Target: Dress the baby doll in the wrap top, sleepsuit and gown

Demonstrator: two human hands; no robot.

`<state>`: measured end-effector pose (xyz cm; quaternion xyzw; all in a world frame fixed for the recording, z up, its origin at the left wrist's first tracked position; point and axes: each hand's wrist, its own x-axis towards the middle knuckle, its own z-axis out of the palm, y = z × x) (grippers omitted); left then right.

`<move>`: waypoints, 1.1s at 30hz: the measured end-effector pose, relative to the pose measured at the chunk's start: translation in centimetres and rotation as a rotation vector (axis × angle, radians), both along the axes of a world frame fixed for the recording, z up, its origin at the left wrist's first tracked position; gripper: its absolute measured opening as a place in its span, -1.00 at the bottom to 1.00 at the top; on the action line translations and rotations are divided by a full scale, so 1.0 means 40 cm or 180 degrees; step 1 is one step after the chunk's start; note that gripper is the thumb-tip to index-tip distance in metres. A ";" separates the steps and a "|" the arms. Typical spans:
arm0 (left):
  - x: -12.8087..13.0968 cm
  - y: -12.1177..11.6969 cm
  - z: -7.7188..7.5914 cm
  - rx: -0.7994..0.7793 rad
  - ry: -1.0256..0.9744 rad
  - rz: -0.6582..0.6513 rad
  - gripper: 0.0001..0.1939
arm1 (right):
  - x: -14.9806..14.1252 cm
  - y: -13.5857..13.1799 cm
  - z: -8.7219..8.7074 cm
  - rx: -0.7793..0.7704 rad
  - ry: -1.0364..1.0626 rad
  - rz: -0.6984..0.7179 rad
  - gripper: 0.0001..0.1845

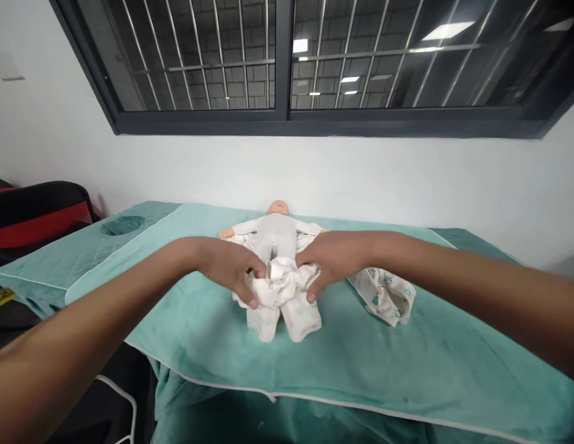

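A baby doll [276,229] in a light top lies on its back on the teal bed cover [213,345], head toward the wall and arms spread. At its leg end are small white baby pants [301,317] with a faint print, bunched at the waist, their two legs pointing toward me. My left hand [229,266] pinches the left side of the waist between thumb and fingers. On the right side, my right hand [330,256] grips the same waist, its fingertips partly hidden in the fabric. The doll's feet are hidden behind the pants and hands.
A crumpled printed baby garment [386,296] lies right of the pants, partly behind my right forearm. The bed has a face hole [123,225] at its left end. A black and red chair [41,213] stands beyond it. Behind are a white wall and a barred window [282,120].
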<state>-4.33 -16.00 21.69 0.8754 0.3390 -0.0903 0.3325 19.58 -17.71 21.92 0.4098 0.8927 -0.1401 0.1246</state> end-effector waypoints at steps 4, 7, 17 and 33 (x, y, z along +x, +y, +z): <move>0.037 -0.002 0.078 0.0984 0.0377 -0.0020 -0.79 | -0.037 0.026 0.093 0.0110 0.0145 0.0017 -0.49; 0.049 -0.004 0.113 0.1837 -0.0002 0.0186 -0.85 | -0.053 0.038 0.137 -0.0016 0.0658 0.0046 -0.49; -0.010 0.027 0.039 0.3597 -0.3079 0.2269 -0.77 | -0.071 0.022 0.162 -0.0862 0.2363 0.0009 -0.61; -0.021 -0.079 -0.212 -0.1368 -0.3110 0.1799 -0.54 | -0.157 0.099 0.063 -0.0438 0.4358 -0.0329 -0.70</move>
